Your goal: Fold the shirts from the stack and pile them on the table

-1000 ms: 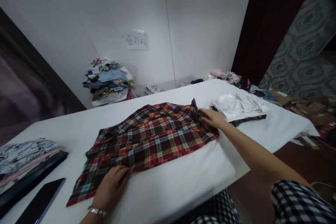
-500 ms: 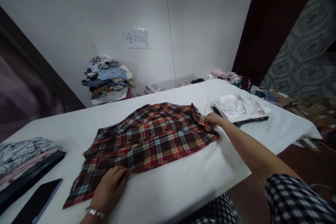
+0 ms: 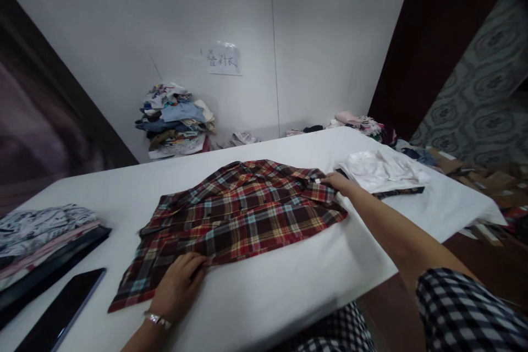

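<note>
A plaid shirt (image 3: 243, 214) in dark brown, red, yellow and light blue lies spread lengthwise across the white table, its collar end to the right and a sleeve to the left. My right hand (image 3: 339, 182) is closed on the collar, where a small white label shows. Along the near edge, my left hand (image 3: 179, 283) has its fingers bent and closed on the cloth beside the sleeve. A bracelet circles my left wrist.
A folded stack of clothes (image 3: 45, 239) and a dark phone (image 3: 61, 311) lie on the left. White garments (image 3: 371, 170) rest over dark ones at the right. Beyond the table's far edge stands a tall clothes pile (image 3: 177, 121); cardboard boxes (image 3: 487, 179) lie off to the right.
My right hand has shifted the collar a little, and its white label now shows. My left hand keeps its place on the near edge. The whole view has swung slightly.
</note>
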Tool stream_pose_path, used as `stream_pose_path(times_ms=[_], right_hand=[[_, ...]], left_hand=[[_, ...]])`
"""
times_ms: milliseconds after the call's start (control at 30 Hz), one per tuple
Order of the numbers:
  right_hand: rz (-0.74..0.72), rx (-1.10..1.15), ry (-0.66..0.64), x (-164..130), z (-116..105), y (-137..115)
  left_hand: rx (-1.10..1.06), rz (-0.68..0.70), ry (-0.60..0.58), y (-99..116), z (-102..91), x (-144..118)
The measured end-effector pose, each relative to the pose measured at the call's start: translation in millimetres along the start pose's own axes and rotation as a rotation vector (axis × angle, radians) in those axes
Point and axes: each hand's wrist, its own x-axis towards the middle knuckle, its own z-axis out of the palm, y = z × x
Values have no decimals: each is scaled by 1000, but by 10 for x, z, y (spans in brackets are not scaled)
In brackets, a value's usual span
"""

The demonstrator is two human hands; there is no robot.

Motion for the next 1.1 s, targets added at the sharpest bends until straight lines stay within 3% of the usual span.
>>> stream_pose_path(times_ms=[100,200,300,367,467,633,833,1000,1100], right_hand=[[2,-81,193,71,-169,88],[-27,-136,279,77,-274,164],[-118,-153,338,-43,-218,197],[-274,-149,355,-171,-121,227],[-505,-59,328,-366,-7,333],[-343,229,184,-629,-107,590],[-389,230,-131,-919,-198,768],[-558,51,-132,-935,-93,763],[-495,34,-22,-871,-51,703]], left_hand=[[11,-9,-11,40,-15,6],[27,-11,-18,57,-16,-1],[57,-14,-26,17,5,-50],[63,-8,-35,-33,14,-96],[30,-31,-55,-106,-9,-135],[-5,-235,-52,-231,-76,-35],[149,-481,-140,-346,-59,161],[263,-687,-271,-305,-133,357],[299,-757,-371,-298,-210,462]])
